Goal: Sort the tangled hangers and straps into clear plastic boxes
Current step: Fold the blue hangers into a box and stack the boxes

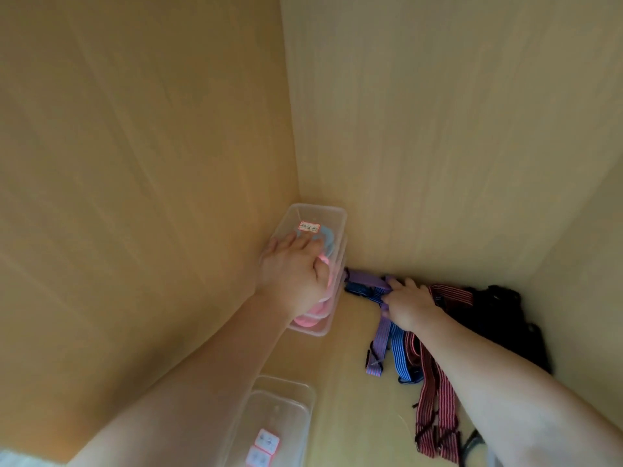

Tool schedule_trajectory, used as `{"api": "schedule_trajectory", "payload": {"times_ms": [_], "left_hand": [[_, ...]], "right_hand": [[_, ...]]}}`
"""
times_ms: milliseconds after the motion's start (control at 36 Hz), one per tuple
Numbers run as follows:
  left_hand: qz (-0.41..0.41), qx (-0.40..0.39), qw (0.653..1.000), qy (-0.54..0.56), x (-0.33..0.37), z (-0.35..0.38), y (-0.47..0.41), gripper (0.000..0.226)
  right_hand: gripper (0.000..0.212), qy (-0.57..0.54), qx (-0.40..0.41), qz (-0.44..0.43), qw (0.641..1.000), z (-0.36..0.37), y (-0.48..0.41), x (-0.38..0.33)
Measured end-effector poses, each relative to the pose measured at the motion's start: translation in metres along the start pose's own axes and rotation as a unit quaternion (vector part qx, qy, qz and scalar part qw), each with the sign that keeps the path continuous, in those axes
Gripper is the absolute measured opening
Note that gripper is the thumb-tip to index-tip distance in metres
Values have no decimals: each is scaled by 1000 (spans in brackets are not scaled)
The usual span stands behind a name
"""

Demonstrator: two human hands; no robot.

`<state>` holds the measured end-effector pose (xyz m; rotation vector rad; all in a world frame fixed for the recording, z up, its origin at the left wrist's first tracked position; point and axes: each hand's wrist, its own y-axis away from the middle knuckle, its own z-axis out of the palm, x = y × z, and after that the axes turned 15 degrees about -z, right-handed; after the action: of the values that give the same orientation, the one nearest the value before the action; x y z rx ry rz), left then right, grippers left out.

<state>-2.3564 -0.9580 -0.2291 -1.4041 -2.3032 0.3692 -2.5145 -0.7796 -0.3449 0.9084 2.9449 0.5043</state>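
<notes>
A clear plastic box (pixel 332 215) with a small label stands in the back left corner of the wooden cabinet. Pink and pale blue hangers (pixel 90 243) lie inside it. My left hand (pixel 293 271) reaches into this box, fingers curled on the pink hangers. A tangle of striped straps lies on the cabinet floor: purple straps (pixel 382 338), blue straps (pixel 399 358) and red straps (pixel 435 409). My right hand (pixel 409 303) grips the purple and blue straps near the back wall. Dark straps (pixel 495 308) are heaped behind my right wrist.
A second clear plastic box (pixel 286 396) with two labels stands at the lower left, near the cabinet's front. Wooden walls close in on the left, back and right. Bare floor shows between the boxes and the straps.
</notes>
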Motion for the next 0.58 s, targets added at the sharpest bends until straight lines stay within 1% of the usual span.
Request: {"api": "schedule_trajectory", "payload": {"times_ms": [222,306,417,472,528,583], "left_hand": [[-6,-33,998,-56,6,1,1,57],[-14,-41,996,-76,7,1,0,67],[-7,-56,994,-92,11,-1,2,78],[-7,-59,993,-101,11,0,3,77],[-13,-63,993,-99,12,2,3,72],[-13,-55,995,-82,13,1,3,68]], "right_hand": [[36,19,-51,78,995,9,33,13],[35,21,-27,61,998,0,35,11],[34,41,29,-2,999,-18,29,1],[35,46,38,-25,998,-24,27,-7],[36,48,35,-28,998,-29,27,-12],[37,25,39,-25,999,-32,30,-15]]}}
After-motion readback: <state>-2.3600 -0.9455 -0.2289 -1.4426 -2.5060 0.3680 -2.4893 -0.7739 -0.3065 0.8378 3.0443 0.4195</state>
